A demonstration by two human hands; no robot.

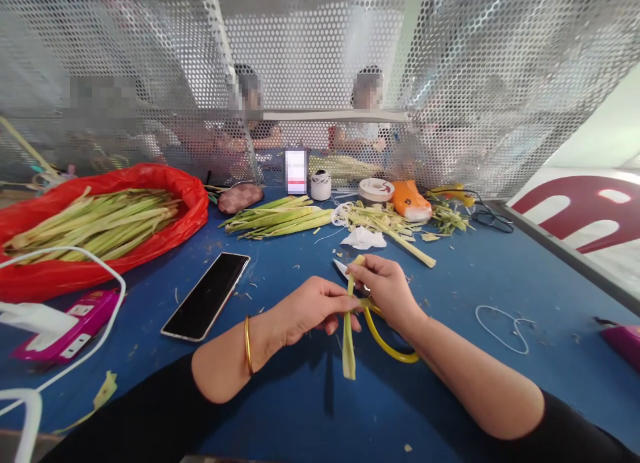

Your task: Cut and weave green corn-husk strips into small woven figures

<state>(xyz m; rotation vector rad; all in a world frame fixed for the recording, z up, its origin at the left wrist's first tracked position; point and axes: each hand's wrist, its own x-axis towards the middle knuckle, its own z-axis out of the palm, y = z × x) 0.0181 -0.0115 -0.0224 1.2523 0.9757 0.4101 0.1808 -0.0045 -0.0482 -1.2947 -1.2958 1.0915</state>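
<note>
Between my hands is a narrow pale-green leaf strip point(349, 346), its lower end hanging toward the table. My left hand point(320, 303), with a gold bangle at the wrist, pinches the strip near its middle. Higher up, my right hand point(385, 286) grips the strip near its top end. A short piece of leaf crosses the strip at the left fingertips; whether it is a separate piece I cannot tell. Yellow-handled scissors point(385, 348) lie under my hands, the blade tip showing left of my right fingers and part of them hidden.
A red plastic bag point(195, 206) full of long leaves stands at left. A phone point(207, 296) and a purple power strip point(75, 329) with cables lie nearby. Behind are a leaf bundle point(280, 219), leaf scraps point(380, 217), a tape roll point(376, 189) and a mesh screen point(320, 43) with people beyond.
</note>
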